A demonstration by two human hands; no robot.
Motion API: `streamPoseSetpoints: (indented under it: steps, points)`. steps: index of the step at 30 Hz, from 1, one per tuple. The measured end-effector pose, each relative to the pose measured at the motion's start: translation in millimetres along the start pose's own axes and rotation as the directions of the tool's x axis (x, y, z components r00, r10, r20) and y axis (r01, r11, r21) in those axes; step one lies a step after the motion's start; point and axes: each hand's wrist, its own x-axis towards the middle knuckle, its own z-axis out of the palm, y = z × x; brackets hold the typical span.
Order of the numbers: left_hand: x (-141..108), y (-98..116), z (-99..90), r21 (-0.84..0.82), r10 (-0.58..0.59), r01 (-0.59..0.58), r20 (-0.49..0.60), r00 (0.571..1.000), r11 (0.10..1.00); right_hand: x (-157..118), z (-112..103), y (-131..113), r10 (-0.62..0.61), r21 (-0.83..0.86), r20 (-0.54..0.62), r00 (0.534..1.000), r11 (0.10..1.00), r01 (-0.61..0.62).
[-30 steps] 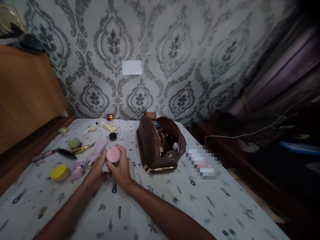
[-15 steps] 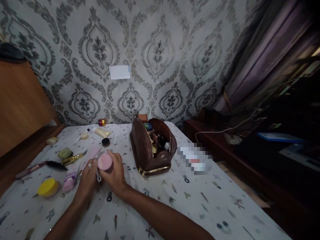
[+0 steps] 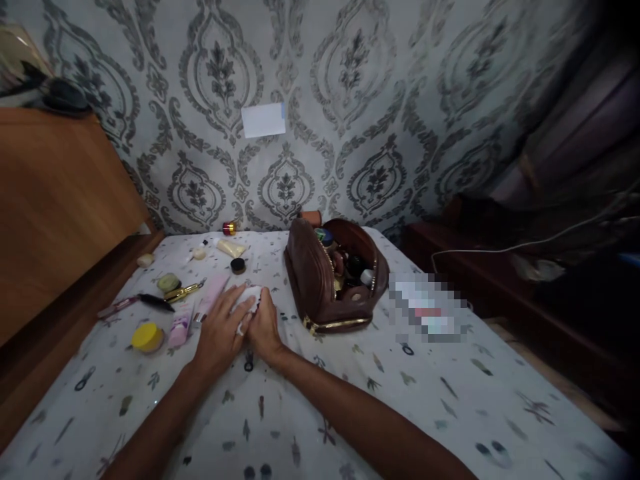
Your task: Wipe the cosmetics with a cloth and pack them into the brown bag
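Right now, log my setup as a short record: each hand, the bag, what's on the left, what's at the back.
Left hand: over a white cloth
Right hand: holding the cloth's right side
Bag: brown zippered pouch, open, small containers inside
Left: yellow-lidded jar, pink tube
Back: red-and-gold cap, near the wall

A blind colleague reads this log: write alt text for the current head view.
A left hand and a right hand hold a white cloth-like item between them over a printed white cloth. To their right stands an open brown bag of small items; to their left are a yellow-lidded jar and pink tubes.
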Motion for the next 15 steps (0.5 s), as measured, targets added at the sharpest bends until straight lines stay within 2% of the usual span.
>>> streamPoseSetpoints:
  steps: [2,3,6,9,12,14,15]
  points:
    - [0,0,-0.1,-0.044,0.008,-0.008,-0.009,1.0,0.999,2,0,0,0.022,0.017,0.006,1.0,1.0,-0.022]
    - [1,0,-0.4,-0.084,-0.027,0.026,-0.016,1.0,0.996,4,-1,-1,0.029,0.026,0.011,1.0,0.999,-0.029]
    - [4,2,-2.5,-0.235,-0.215,0.205,-0.019,0.976,0.95,8,-2,-7,0.065,0.115,0.045,0.997,0.991,-0.069]
    - [9,7,-6.8,-0.382,-0.389,0.355,-0.013,0.921,0.853,10,-4,-11,0.076,0.232,0.082,0.994,0.968,-0.093]
    - [15,15,-11.5,-0.549,-0.561,0.487,0.04,0.827,0.679,11,-6,-13,0.07,0.26,0.097,0.993,0.961,-0.093]
    - [18,19,-13.2,-0.667,-0.674,0.578,0.152,0.723,0.47,11,-6,-12,0.066,0.253,0.1,0.993,0.963,-0.09]
    - [19,21,-13.3,-0.72,-0.719,0.61,0.226,0.657,0.331,11,-6,-12,0.06,0.246,0.101,0.993,0.966,-0.083]
